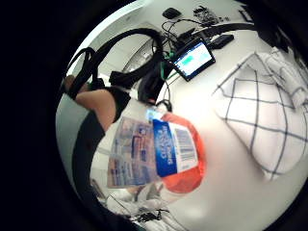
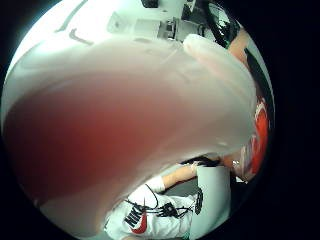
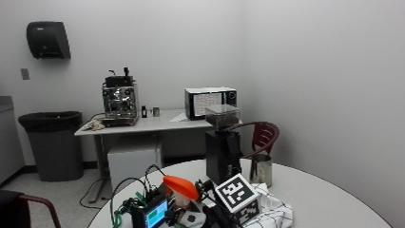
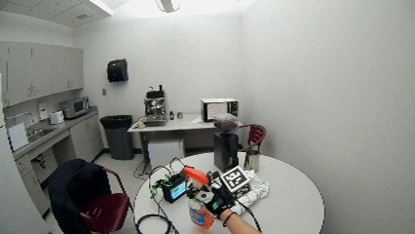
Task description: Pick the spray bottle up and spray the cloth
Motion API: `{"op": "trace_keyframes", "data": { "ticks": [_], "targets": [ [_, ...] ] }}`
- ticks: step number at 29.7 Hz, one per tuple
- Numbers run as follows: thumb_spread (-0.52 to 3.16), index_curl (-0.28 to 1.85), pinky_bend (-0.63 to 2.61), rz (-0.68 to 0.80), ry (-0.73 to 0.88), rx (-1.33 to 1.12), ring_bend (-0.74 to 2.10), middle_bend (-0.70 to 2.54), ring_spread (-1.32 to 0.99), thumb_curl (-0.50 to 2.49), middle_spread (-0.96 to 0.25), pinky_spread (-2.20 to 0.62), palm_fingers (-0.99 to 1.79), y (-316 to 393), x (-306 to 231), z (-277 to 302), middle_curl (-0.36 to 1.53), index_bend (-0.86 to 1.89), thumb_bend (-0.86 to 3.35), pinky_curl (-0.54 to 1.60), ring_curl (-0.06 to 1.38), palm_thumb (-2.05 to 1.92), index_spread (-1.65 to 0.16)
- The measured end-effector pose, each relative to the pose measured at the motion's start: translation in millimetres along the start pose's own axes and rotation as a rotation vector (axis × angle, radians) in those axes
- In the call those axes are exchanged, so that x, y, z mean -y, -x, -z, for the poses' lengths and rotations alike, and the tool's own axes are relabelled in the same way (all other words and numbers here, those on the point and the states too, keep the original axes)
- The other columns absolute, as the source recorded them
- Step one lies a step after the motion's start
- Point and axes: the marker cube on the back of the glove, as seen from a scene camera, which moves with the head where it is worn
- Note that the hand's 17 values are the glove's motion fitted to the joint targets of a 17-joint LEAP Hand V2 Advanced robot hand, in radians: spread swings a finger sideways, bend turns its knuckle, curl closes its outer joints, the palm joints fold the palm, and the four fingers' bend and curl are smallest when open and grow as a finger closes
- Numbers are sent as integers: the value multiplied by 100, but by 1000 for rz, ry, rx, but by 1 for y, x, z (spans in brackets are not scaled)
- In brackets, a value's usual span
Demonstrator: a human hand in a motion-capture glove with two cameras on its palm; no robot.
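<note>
In the wide outside view the gloved right hand (image 4: pixel 219 203) grips the neck of a spray bottle (image 4: pixel 199 214) with an orange trigger head and orange liquid, held upright over the round table's near edge. Whether its base touches the table I cannot tell. The white cloth (image 4: pixel 253 191) with dark checks lies crumpled just right of the hand. The outside view shows the orange trigger head (image 3: pixel 180 186) beside the cloth (image 3: pixel 276 212). The bottle's blue label (image 1: pixel 168 148) faces the palm, with the cloth (image 1: pixel 262 120) on the table beyond. The bottle's pale body (image 2: pixel 125 125) fills the thumb side palm view.
A small lit screen (image 3: pixel 154 214) with cables sits left of the bottle. A black grinder (image 3: pixel 223 152) and a metal pitcher (image 3: pixel 261 169) stand at the back of the white round table (image 3: pixel 323 194). A dark red chair (image 4: pixel 103 209) is at the left.
</note>
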Motion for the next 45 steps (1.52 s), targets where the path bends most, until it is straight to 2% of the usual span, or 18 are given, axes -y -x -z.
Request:
{"op": "trace_keyframes", "data": {
  "ticks": [13, 21, 24, 28, 33, 37, 45],
  "targets": [
    [88, 37, 16, -11, -38, -17, 53, 54, -9, 56, -10, 18, 113, -21, 15, -22, 47, 14, -3, 27, 41, 89, -23],
    [89, 38, 17, -52, 2, -39, 51, 52, -10, 55, -10, 18, 112, -25, 12, -22, 46, 15, -3, 27, 40, 89, -23],
    [92, 38, 17, -52, 31, -46, 46, 49, -10, 53, -10, 18, 107, -27, 10, -23, 45, 17, -4, 27, 39, 86, -24],
    [95, 38, 20, -29, 74, -41, 39, 39, -10, 52, -9, 18, 85, -18, 11, -21, 42, 13, -3, 29, 38, 85, -26],
    [97, 34, 23, 7, 77, -63, 35, 33, -8, 49, -8, 19, 72, 8, 3, 18, 40, 9, -3, 31, 37, 83, -29],
    [99, 32, 24, 13, 90, -218, 34, 31, -7, 48, -7, 20, 72, 17, -10, 65, 39, 10, -3, 31, 35, 81, -30],
    [102, 31, 18, -69, 178, -783, 34, 31, -5, 44, -7, 22, 77, 7, -36, 130, 39, 14, -4, 30, 35, 75, -31]
  ]
}}
